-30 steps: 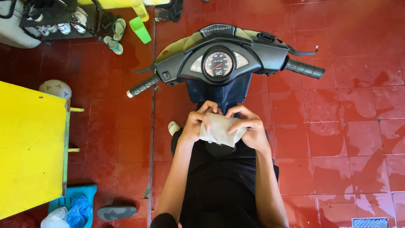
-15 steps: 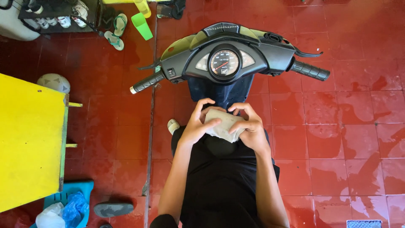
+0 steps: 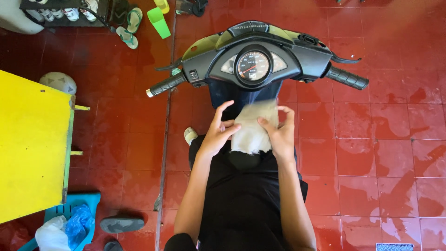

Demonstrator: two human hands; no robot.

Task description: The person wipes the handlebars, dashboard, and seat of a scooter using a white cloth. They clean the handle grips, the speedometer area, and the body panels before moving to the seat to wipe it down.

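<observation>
Since a moment earlier, the crumpled white cloth rag (image 3: 251, 128) had been pulled open from a bunched wad into a long flat strip. I sat on the dark scooter with a round speedometer (image 3: 253, 65), the rag stretched at 12 o'clock from my lap. My left hand (image 3: 218, 132) held its left edge with a loose grip, fingers spread. My right hand (image 3: 278, 135) pinched the right edge, grip closed on the rag. A yellow desk (image 3: 32, 144) stood at 9 o'clock on the red tiled floor (image 3: 381, 139).
</observation>
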